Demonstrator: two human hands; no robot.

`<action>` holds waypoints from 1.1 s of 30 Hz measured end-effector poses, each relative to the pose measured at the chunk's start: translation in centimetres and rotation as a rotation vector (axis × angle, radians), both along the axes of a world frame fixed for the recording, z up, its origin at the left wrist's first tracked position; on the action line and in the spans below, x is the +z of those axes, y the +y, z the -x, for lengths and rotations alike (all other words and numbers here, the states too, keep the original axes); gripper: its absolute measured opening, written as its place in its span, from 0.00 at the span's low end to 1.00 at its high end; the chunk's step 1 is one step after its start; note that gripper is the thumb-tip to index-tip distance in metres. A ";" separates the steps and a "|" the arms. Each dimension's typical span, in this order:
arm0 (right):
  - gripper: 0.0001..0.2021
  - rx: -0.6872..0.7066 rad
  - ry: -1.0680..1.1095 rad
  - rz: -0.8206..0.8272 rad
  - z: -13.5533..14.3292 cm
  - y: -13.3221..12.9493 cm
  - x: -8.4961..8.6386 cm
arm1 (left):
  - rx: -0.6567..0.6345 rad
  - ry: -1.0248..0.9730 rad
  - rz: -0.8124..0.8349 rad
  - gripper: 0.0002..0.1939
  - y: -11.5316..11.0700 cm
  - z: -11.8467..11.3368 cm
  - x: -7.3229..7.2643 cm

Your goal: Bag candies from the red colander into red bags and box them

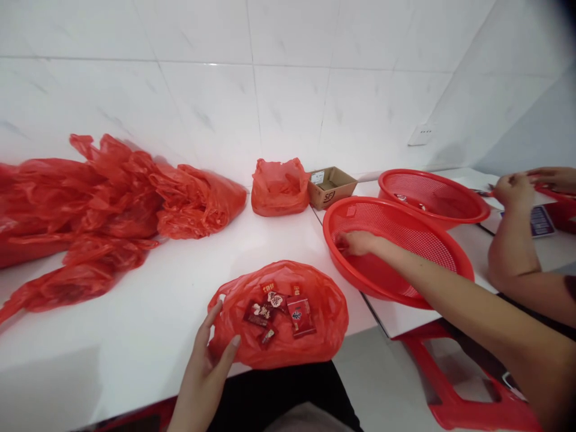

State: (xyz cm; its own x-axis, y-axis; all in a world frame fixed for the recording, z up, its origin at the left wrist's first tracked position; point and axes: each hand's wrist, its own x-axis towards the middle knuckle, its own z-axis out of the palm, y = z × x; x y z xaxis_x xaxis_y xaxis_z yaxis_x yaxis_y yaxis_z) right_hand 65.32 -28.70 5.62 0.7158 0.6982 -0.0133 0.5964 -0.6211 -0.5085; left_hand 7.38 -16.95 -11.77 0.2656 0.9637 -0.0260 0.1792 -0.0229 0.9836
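Observation:
A red plastic bag [330,333] lies wide open at the front edge of the white table, with several small dark-red packets [301,316] inside. At its left rim, my left hand [207,354] has the thumb over the edge and the fingers outside, holding the film. My right hand [357,243] reaches into the near red plastic basket [400,210], against its left inner wall. Its fingers are curled around something small and dark red that I cannot make out.
Crumpled red bags [112,192] cover the table's left side. A red bag [281,189] and a cardboard box [333,187] stand near the wall. Behind is another red basket [432,180]; a co-worker's hands [517,189] are at right. A red stool [468,384] stands below.

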 end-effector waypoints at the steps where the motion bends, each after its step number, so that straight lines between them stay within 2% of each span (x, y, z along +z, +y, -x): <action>1: 0.25 -0.058 -0.042 -0.016 0.5 0.0 0.1 | 0.006 -0.002 0.010 0.32 -0.1 0.0 0.3; 2: 0.25 -0.068 -0.050 -0.028 1.5 0.2 0.2 | 0.007 -0.015 0.018 0.32 -0.3 -0.1 0.6; 3: 0.25 -0.017 -0.011 -0.034 3.0 0.7 0.3 | 0.003 -0.037 0.032 0.33 -0.4 -0.1 0.8; 6: 0.25 0.257 0.162 -0.004 10.0 3.7 0.0 | 0.012 -0.081 0.086 0.36 -0.3 0.0 1.2; 9: 0.28 0.486 0.289 0.000 19.0 7.1 -1.7 | 0.063 -0.058 0.103 0.38 0.0 0.2 0.9; 10: 0.27 0.670 0.427 0.008 21.7 7.8 -2.5 | 0.065 -0.061 0.100 0.39 0.2 0.3 0.7; 11: 0.25 0.789 0.499 0.009 24.1 8.3 -3.3 | 0.057 -0.074 0.095 0.39 0.2 0.3 0.6; 13: 0.23 0.923 0.489 0.011 27.5 8.5 -4.8 | 0.031 -0.123 0.084 0.38 0.3 0.4 0.3; 15: 0.22 0.949 0.322 0.011 29.2 8.1 -5.9 | 0.007 -0.165 0.089 0.37 0.2 0.6 0.2; 18: 0.23 0.946 0.130 0.023 29.6 6.9 -6.4 | -0.022 -0.190 0.106 0.35 0.0 1.2 0.1; 22: 0.20 0.893 0.096 -0.004 29.7 4.9 -5.6 | -0.001 -0.177 0.104 0.34 0.0 2.1 0.0; 24: 0.18 0.904 0.129 -0.002 30.4 4.0 -6.0 | -0.002 -0.179 0.099 0.33 0.1 2.2 -0.2; 26: 0.16 0.949 0.155 0.018 31.4 3.6 -7.4 | -0.028 -0.197 0.099 0.32 0.0 1.9 -0.3; 28: 0.16 0.996 0.120 0.015 32.7 3.8 -9.8 | -0.053 -0.215 0.102 0.31 -0.1 1.4 -0.4; 31: 0.19 1.045 -0.074 -0.036 34.7 4.8 -14.0 | -0.050 -0.224 0.091 0.31 -0.3 1.0 -0.5; 33: 0.22 1.083 -0.209 -0.055 35.7 5.2 -16.1 | -0.039 -0.215 0.084 0.31 -0.5 1.0 -0.4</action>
State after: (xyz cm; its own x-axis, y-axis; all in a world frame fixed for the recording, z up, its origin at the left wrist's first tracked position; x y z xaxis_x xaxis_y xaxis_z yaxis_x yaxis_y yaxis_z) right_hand 29.65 -23.51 -10.44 -0.2908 0.9528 0.0867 0.8884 0.3026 -0.3452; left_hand 6.35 -17.41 -12.21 0.3109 0.9494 -0.0447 -0.0345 0.0582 0.9977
